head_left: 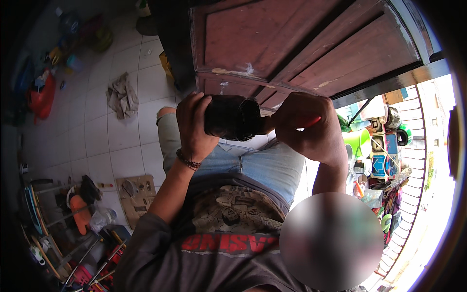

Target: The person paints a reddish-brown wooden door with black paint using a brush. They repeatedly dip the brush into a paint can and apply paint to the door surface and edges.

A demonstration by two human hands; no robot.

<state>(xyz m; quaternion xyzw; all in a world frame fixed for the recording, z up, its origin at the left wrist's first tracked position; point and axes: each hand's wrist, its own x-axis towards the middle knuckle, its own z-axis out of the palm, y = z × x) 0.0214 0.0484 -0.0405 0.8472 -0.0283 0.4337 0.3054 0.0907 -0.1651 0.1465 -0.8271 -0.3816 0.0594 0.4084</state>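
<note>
My left hand is wrapped round a dark can, tipped on its side in view, its glossy, dark-smeared rim toward my right hand. My right hand is closed on a paintbrush with a red handle. The brush's head points at the can's mouth; its bristles are mostly hidden, and I cannot tell how deep they reach. Just beyond both hands stands a brown panelled wooden door, with pale filler-like patches and scuffs on its panels.
A crumpled grey cloth lies on the white tiled floor at left. Flattened cardboard and a rack with orange and black items stand lower left. At right, a lime-green bucket and boxes crowd beside a railing.
</note>
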